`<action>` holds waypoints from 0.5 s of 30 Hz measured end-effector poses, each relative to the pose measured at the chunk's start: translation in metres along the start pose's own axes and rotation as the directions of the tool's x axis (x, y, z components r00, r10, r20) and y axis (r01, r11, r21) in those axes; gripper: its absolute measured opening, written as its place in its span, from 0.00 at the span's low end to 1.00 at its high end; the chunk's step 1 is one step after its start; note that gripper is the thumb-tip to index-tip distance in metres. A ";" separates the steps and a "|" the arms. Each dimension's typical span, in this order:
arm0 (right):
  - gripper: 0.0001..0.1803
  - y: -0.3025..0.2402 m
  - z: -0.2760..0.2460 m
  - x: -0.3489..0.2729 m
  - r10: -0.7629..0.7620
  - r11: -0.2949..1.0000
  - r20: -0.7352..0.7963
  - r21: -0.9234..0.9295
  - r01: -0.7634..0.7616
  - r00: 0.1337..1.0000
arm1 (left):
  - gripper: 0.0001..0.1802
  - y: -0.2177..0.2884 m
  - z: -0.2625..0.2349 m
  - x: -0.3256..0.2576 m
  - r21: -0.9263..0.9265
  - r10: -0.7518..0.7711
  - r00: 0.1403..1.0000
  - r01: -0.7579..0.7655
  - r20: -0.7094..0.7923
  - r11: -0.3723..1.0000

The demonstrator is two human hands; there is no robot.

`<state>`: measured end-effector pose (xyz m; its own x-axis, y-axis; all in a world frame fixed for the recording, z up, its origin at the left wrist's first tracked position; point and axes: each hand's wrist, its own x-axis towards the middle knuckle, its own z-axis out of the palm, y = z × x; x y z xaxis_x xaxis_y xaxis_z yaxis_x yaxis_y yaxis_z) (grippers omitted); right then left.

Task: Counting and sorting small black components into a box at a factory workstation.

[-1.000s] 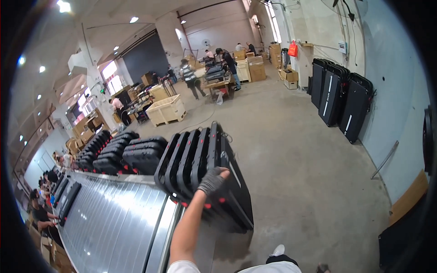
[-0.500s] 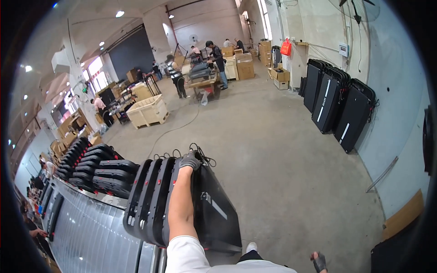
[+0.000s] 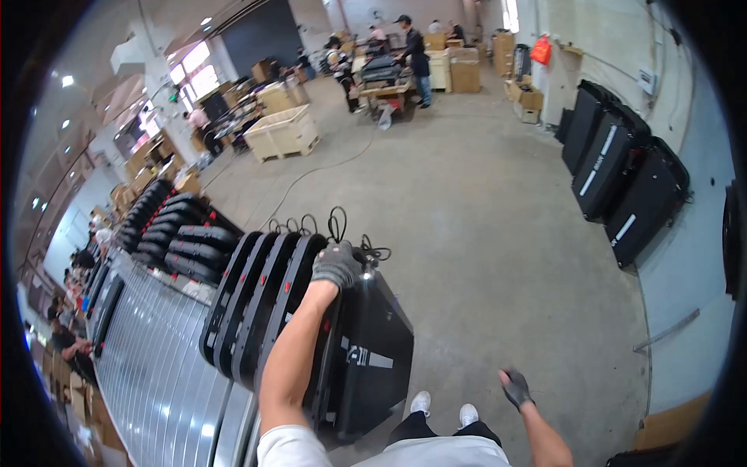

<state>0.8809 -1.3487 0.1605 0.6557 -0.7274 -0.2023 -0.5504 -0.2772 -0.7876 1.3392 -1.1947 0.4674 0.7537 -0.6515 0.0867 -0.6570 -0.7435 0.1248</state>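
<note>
Head view, looking down: smooth grey concrete floor (image 3: 482, 233) fills the middle and runs up toward twelve o'clock, matt and scuffed, with a thin cable snaking across it. At eight o'clock lies a long conveyor (image 3: 156, 373) of bright ribbed metal rollers. Along its edge, from nine toward six o'clock, stand rows of black moulded panels (image 3: 249, 311), flat hard-shelled slabs with rounded corners, packed upright side by side like books; loops of thin black cord (image 3: 336, 222) stick up from their tops. The nearest one, a black case (image 3: 373, 358) with a smooth face and a pale stripe, stands at the outer end of the row, at six o'clock just left of centre. At two to three o'clock three tall black cases (image 3: 622, 179) lean against a pale wall. A blond wooden crate (image 3: 284, 132) sits at eleven o'clock.

Left hand (image 3: 337, 265), in a dark knitted glove, is clamped over the top corner of that black case, fingers curled down around the edge. Right hand (image 3: 515, 387), gloved the same, hangs free at five o'clock over the floor, fingers loosely spread, holding nothing. White shoes (image 3: 445, 409) show just beneath.
</note>
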 end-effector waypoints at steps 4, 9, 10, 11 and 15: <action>0.30 -0.164 0.022 0.098 -0.650 0.752 -0.155 0.003 0.659 0.744 | 0.28 0.039 -0.029 -0.124 0.017 0.025 0.998 -0.025 -0.056 1.000; 0.31 -0.298 0.042 0.096 -0.872 0.465 0.315 0.291 0.836 0.375 | 0.33 0.055 -0.056 -0.251 -0.038 -0.057 0.996 0.054 -0.070 0.998; 0.27 -0.297 0.048 0.086 -0.681 0.642 0.577 0.174 0.747 0.450 | 0.35 0.053 -0.054 -0.271 -0.027 -0.044 0.993 0.041 -0.113 0.999; 0.27 -0.299 0.050 0.064 -0.689 0.621 0.605 0.209 0.756 0.399 | 0.35 0.047 -0.054 -0.293 -0.050 -0.078 0.991 0.073 -0.107 0.996; 0.25 -0.270 0.065 -0.034 -0.707 0.689 0.592 0.455 0.564 0.386 | 0.34 0.023 -0.051 -0.386 -0.038 -0.239 0.961 0.236 -0.140 0.971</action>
<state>1.0401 -1.2085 0.3423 0.9485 0.2870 0.1341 0.2259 -0.3159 -0.9215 1.0340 -0.9525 0.4876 0.8834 -0.4275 0.1918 -0.4597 -0.8698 0.1789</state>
